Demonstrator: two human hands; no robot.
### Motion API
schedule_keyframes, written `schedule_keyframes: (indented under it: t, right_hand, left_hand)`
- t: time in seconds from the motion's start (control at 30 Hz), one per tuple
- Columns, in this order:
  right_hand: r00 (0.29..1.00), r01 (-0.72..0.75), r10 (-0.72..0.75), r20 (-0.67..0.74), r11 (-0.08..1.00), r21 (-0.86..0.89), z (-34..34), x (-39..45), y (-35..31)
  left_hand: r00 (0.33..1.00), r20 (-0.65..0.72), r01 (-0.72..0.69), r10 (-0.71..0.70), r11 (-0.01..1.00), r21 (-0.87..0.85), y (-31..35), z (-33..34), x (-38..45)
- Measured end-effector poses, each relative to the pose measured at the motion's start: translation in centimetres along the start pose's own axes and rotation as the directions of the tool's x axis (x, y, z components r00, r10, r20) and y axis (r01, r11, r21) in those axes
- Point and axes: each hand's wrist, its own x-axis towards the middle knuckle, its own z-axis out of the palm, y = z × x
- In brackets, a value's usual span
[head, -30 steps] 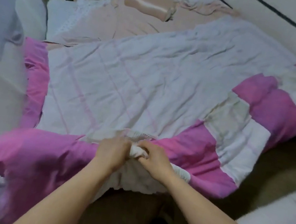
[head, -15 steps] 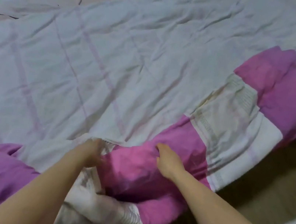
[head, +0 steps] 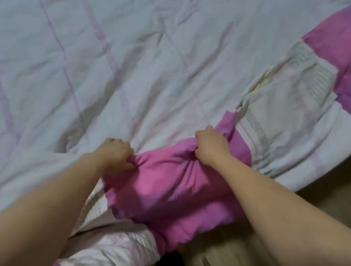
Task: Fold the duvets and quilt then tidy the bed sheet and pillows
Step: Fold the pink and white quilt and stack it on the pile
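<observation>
On the bed, left hand [head: 115, 155] and right hand [head: 210, 147] now clutch the duvet's [head: 115, 42] pink edge farther apart.

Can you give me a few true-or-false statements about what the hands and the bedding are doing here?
1. Both hands grip pink fabric of the duvet. True: the left hand and right hand each bunch it.
2. The duvet is already folded into a neat stack. False: it lies spread out and wrinkled.
3. The hands touch each other. False: they are apart, with pink cloth between them.
4. The duvet's top is mostly pale with thin pink lines. True.
5. The person wears long sleeves. False: both forearms are bare.
</observation>
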Motion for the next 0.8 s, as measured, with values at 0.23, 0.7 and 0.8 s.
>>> schedule_keyframes:
  t: [0.23,0.7,0.8]
  right_hand:
    - [0.840,0.188,0.095,-0.535,0.873,0.450,-0.8,1.8,-3.3]
    - [0.981,-0.160,0.151,-0.123,0.985,-0.066,-3.2,7.8,3.2]
    - [0.923,-0.138,0.191,-0.334,0.974,0.177,-4.5,8.7,4.5]
  left_hand:
    - [0.796,-0.513,0.171,-0.320,0.933,-0.317,-4.9,-4.1,-2.7]
    - [0.971,-0.237,-0.092,0.037,0.969,-0.228,7.3,-7.1,9.2]
    - [0.967,-0.211,-0.230,0.140,0.838,-0.494,8.4,-9.9,10.6]
